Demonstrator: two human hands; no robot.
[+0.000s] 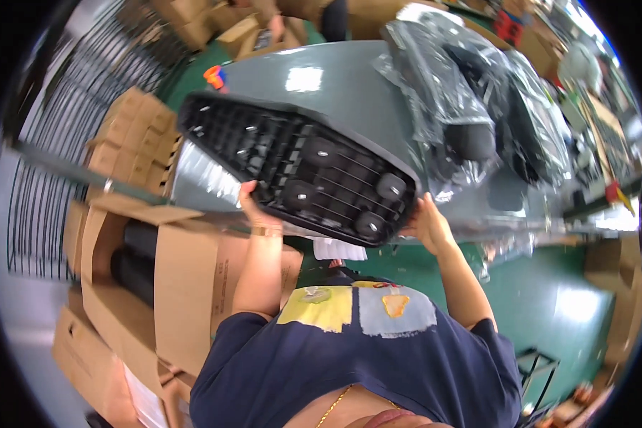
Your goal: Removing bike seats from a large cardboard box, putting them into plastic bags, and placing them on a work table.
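A black motorcycle seat [339, 178] is held in front of me over the grey table, its ribbed underside showing. Round pads and thin metal rods sit in its wide end, and its narrow end points to the far left. My left hand [251, 205] grips the near edge around the middle, the thumb along the rim. At the wide right end, my right hand [428, 224] holds the edge, with some fingers hidden beneath it. Both hands are closed on the seat. The padded side faces away and cannot be seen.
Plastic-wrapped black seats [471, 100] lie on the right of the grey table [264, 71]. An orange and blue object [215, 77] is at its far left. An open carton [185, 285] with black padded pieces stands near left, before stacked boxes [132, 135]. Another person's hand [276, 28] shows beyond the table.
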